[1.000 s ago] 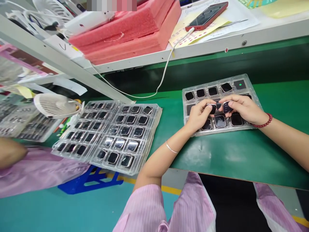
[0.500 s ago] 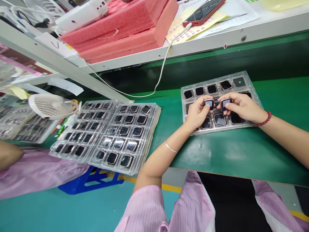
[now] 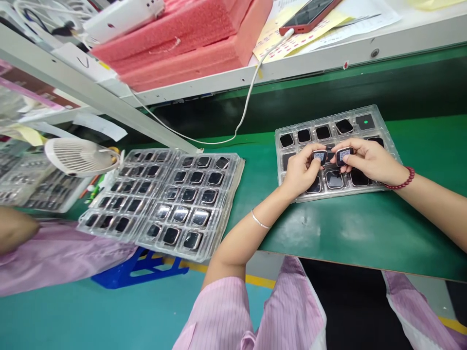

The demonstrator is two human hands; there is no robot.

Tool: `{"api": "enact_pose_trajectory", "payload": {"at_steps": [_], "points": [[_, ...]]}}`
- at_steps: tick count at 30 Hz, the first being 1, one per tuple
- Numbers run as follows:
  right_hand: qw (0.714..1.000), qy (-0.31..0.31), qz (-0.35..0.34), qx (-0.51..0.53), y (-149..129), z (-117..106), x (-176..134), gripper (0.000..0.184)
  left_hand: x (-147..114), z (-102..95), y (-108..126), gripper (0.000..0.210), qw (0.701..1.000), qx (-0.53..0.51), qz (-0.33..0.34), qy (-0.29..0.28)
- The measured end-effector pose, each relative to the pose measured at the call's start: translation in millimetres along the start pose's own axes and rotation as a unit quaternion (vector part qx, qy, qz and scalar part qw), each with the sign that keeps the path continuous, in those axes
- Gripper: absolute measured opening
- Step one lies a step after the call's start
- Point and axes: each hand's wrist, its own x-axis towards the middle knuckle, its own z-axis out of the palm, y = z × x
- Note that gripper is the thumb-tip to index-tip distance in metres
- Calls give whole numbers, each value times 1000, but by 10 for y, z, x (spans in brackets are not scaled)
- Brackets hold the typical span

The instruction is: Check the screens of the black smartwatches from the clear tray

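Between its thumb and fingers my left hand [image 3: 301, 169] pinches a smartwatch body [image 3: 320, 157], whose lit screen shows a QR-like code. Beside it, a second lit smartwatch [image 3: 344, 156] with a similar code is gripped by my right hand [image 3: 374, 160], the thumb lying on its face. The two watches are held close together, slightly apart. Under both hands lies a clear plastic tray [image 3: 302, 197] with dark-screened watch bodies in its compartments; my hands cover part of it. One back-right compartment has a black square [image 3: 365, 122] with a green dot.
Several clear trays [image 3: 215, 240] of watches lie to the left at the table edge. A small white fan [image 3: 73, 156] stands behind them. Above, a shelf holds red foam [image 3: 175, 43] and a phone [image 3: 310, 14] with a white cable [image 3: 245, 112]. A co-worker's arm [image 3: 16, 228] is at far left.
The view has shifted slightly. Both hands keep hold of their watches, and the left watch is turned a little more to the side.
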Motion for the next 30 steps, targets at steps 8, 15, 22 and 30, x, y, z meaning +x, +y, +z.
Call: {"api": "enact_pose_trajectory", "payload": {"at_steps": [8, 15, 22, 30], "points": [[1000, -7, -4, -18, 16, 5, -1, 25, 8, -13, 21, 30, 1000, 7, -2, 9], [1000, -7, -7, -18, 11, 15, -4, 25, 13, -13, 5, 31, 1000, -11, -8, 5], [1000, -24, -4, -5, 8, -15, -10, 36, 38, -51, -3, 48, 998, -42, -36, -15], [999, -16, -38, -31, 17, 15, -6, 44, 70, -17, -66, 47, 999, -44, -5, 7]]}}
